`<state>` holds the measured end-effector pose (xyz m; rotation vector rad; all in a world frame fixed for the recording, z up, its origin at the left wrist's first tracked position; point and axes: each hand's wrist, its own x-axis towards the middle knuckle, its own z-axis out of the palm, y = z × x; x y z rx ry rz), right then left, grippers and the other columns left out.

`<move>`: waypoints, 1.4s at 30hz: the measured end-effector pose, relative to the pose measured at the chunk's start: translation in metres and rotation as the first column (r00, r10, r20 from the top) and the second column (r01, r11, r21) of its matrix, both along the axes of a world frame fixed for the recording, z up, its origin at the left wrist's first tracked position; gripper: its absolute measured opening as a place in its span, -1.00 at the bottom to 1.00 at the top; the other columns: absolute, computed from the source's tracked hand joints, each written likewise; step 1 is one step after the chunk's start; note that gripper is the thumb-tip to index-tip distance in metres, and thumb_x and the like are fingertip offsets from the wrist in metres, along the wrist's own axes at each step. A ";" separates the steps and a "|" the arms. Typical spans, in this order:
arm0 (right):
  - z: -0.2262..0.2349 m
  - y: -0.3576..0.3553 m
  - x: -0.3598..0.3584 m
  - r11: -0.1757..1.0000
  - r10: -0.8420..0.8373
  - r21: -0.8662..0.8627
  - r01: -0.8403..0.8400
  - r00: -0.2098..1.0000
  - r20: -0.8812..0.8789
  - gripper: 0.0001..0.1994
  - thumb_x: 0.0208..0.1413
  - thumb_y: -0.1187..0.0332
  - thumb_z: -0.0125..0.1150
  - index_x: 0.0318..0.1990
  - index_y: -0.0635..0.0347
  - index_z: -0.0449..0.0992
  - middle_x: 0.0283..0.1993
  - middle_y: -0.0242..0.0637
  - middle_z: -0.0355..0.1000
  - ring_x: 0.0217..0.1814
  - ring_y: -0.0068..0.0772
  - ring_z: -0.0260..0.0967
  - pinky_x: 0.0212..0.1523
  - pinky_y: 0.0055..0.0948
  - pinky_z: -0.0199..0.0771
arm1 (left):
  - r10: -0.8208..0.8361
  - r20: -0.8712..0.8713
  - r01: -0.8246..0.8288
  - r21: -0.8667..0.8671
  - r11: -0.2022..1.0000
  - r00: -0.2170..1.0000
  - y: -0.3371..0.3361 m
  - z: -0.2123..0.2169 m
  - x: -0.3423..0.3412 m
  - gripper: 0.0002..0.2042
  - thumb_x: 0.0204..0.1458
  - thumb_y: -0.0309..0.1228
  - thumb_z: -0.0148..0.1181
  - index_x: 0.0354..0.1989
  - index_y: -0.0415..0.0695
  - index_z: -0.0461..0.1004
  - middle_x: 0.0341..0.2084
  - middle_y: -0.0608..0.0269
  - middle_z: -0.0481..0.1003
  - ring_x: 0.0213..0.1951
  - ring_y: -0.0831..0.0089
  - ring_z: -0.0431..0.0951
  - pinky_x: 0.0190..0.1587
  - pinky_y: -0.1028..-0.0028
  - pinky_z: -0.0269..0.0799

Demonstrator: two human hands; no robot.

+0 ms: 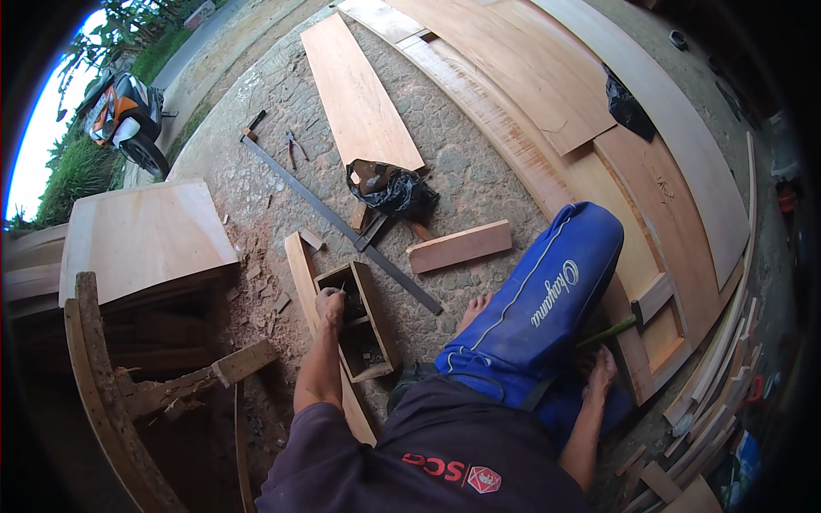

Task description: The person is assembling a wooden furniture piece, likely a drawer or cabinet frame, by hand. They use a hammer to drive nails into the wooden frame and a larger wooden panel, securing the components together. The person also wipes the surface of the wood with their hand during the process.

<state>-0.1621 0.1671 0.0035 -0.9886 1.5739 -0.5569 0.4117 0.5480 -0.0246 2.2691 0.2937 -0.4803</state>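
My left hand (331,306) reaches into one compartment of a divided wooden box (389,329), its fingers drawn together; what they hold is too small to tell. Small dark pieces lie in the box, too blurred to name. My right hand (601,370) hangs beside my blue-trousered leg (547,282), fingers loosely bent and apart. Just above it is the green handle (609,332) of a hammer, whose dark head (636,313) rests at the wooden frame (643,376). Hand and handle look slightly apart.
Large wooden panels (513,60) fill the right side. On the rough ground lie a long metal bar clamp (316,201), pliers (296,150), a board (359,94), a short plank (460,246) and a black plastic bag (398,190). A motorbike (128,120) stands far left.
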 end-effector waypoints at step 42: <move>0.111 -0.053 0.068 0.875 -0.198 -0.481 -0.042 0.877 -0.437 -0.55 0.08 0.40 0.34 0.14 0.28 0.43 -0.13 0.06 0.48 0.00 0.05 0.46 0.02 -0.10 0.44 | -0.917 0.370 0.911 -0.309 -0.274 -0.150 -0.494 0.183 -0.320 -0.81 0.16 -0.44 0.16 -0.12 -0.26 0.57 -0.39 0.13 0.62 -0.30 0.45 0.63 -0.18 0.42 0.50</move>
